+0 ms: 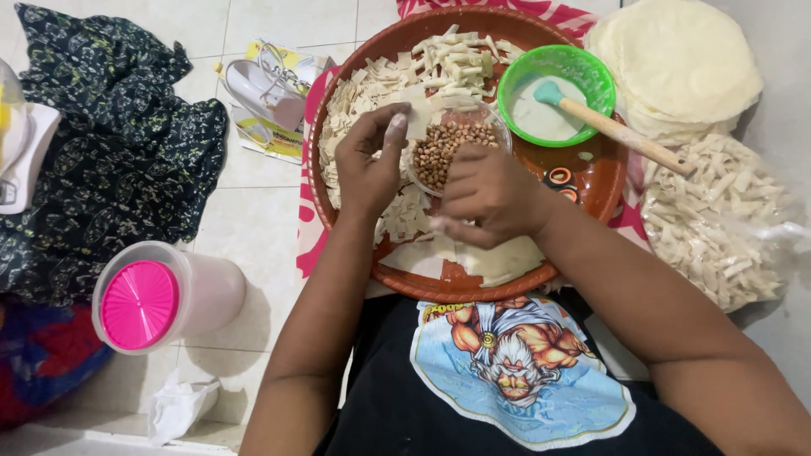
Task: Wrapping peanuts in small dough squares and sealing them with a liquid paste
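My left hand pinches a small square of pale dough wrapper above a big round brown tray. My right hand is curled close beside it, fingers closed over the near edge of a clear bowl of brown peanuts; whether it holds anything is hidden. The tray carries heaps of cut wrapper squares and rolled pieces. A green bowl of white paste with a teal-tipped wooden spatula sits at the tray's right.
A stack of round wrappers and a clear bag of rolled pieces lie at the right. On the tiled floor at the left are a pink-lidded tub, dark patterned cloth, a white tool on a packet and crumpled tissue.
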